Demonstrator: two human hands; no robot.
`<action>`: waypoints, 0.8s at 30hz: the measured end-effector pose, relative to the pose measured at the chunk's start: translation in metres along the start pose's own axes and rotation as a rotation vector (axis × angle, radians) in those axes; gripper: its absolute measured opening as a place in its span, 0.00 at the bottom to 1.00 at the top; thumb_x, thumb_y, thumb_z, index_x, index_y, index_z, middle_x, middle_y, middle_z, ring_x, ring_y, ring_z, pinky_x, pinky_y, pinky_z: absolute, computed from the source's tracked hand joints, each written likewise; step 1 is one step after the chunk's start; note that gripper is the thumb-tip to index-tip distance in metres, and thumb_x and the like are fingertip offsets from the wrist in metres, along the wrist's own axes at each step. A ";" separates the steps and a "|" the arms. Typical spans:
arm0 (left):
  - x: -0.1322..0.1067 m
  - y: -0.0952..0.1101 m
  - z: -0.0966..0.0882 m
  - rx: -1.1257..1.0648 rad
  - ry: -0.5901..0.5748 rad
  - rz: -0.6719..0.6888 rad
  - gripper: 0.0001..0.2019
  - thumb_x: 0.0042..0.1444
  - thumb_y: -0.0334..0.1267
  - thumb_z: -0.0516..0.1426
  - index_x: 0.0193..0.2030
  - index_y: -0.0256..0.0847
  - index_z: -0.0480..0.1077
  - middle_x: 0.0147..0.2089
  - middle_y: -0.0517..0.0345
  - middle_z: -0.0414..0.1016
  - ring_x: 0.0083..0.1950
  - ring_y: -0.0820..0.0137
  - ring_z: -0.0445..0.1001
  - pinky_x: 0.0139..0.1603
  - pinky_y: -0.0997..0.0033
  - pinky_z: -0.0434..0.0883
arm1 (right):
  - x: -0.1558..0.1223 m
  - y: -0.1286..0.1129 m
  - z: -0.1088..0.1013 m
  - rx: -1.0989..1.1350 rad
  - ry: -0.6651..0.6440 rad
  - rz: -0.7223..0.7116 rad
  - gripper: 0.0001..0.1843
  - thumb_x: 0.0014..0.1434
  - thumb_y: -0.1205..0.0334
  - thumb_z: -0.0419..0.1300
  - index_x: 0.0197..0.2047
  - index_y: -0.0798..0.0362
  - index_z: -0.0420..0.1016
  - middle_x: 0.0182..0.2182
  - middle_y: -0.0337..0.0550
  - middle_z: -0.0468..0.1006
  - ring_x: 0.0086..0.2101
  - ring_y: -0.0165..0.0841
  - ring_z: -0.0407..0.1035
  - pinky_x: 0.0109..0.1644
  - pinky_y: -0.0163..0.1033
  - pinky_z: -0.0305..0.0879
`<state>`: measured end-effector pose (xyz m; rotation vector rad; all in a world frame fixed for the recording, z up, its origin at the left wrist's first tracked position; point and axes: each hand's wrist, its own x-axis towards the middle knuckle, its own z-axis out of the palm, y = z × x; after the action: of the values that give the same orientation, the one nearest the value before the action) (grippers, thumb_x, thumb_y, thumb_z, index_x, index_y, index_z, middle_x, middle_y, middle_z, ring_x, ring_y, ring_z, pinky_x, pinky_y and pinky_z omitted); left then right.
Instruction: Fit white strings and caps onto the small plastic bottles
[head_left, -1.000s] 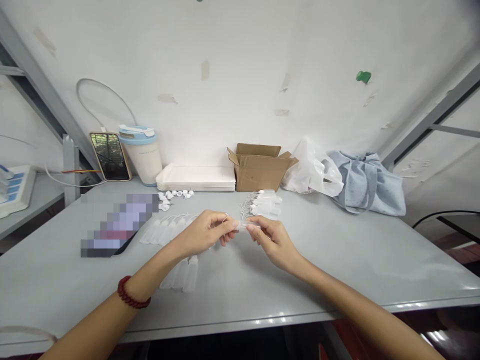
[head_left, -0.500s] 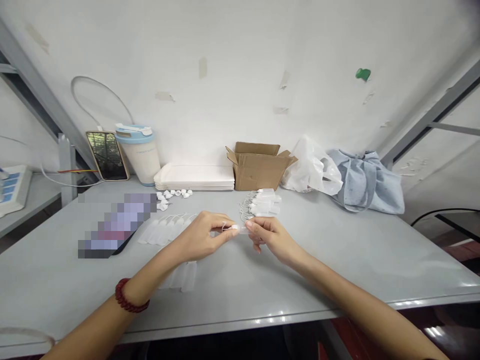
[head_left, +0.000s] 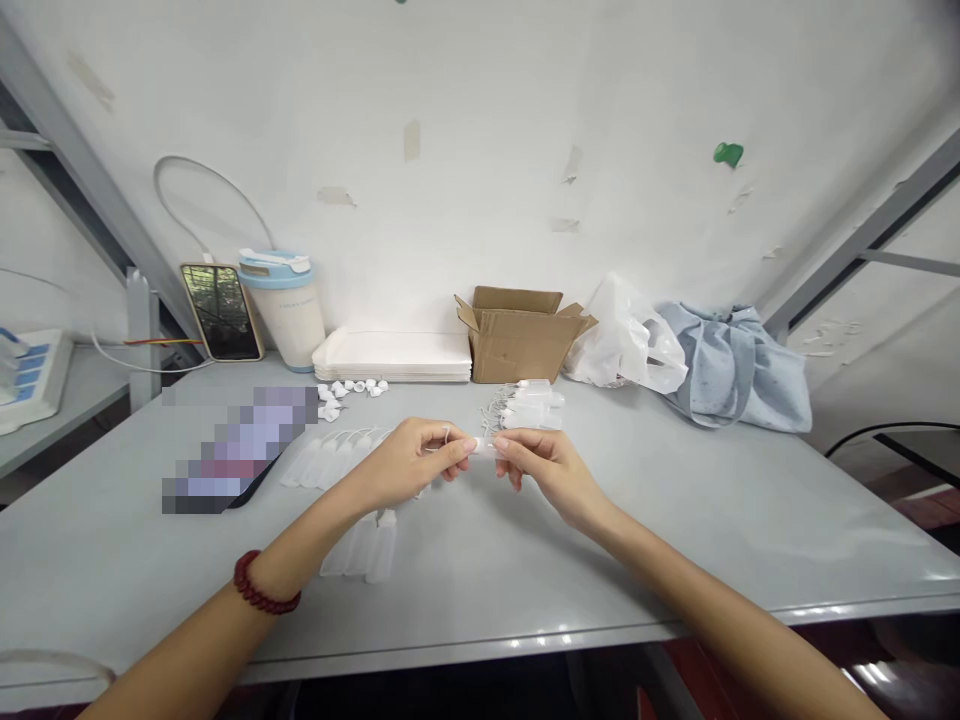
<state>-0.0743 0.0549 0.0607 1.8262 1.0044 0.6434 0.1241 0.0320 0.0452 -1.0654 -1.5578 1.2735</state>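
Observation:
My left hand (head_left: pixel 420 460) is closed in a pinch, with finger and thumb on a white cap; a thin white loop stands out above these fingers. Opposite it, my right hand (head_left: pixel 544 470) pinches the other end of the same piece, a small translucent plastic bottle (head_left: pixel 486 450) lying sideways between the two hands just above the table. Most of the bottle is covered by fingers. Capped bottles (head_left: pixel 534 408) with thin white strings lie in a pile behind my right hand. Left of my left hand is a row of similar bottles (head_left: pixel 322 460), and more bottles (head_left: pixel 364 548) lie nearer me.
Loose white caps (head_left: pixel 358 387) sit near a white stack (head_left: pixel 397 356). Along the wall stand an open cardboard box (head_left: pixel 517 345), a plastic bag (head_left: pixel 622 340), a blue cloth bag (head_left: pixel 742 365), a cup (head_left: pixel 285 315) and a phone (head_left: pixel 223 315). A blurred-out device (head_left: pixel 247 445) lies left.
My hands have drawn slightly closer together around the small bottle, and both still pinch it. The left fingers have curled in a little. The whole view has shifted slightly.

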 end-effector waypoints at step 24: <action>0.008 -0.011 -0.041 -0.276 0.670 -0.180 0.11 0.47 0.37 0.57 0.37 0.34 0.71 0.27 0.58 0.72 0.26 0.74 0.69 0.27 0.74 0.70 | 0.025 0.023 -0.039 -0.723 0.409 -0.419 0.08 0.55 0.64 0.57 0.39 0.51 0.74 0.39 0.47 0.78 0.37 0.37 0.70 0.37 0.42 0.65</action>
<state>-0.1054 0.0839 0.0686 1.2731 1.4076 1.2566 0.1566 0.0690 0.0296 -1.2368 -1.8171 0.1709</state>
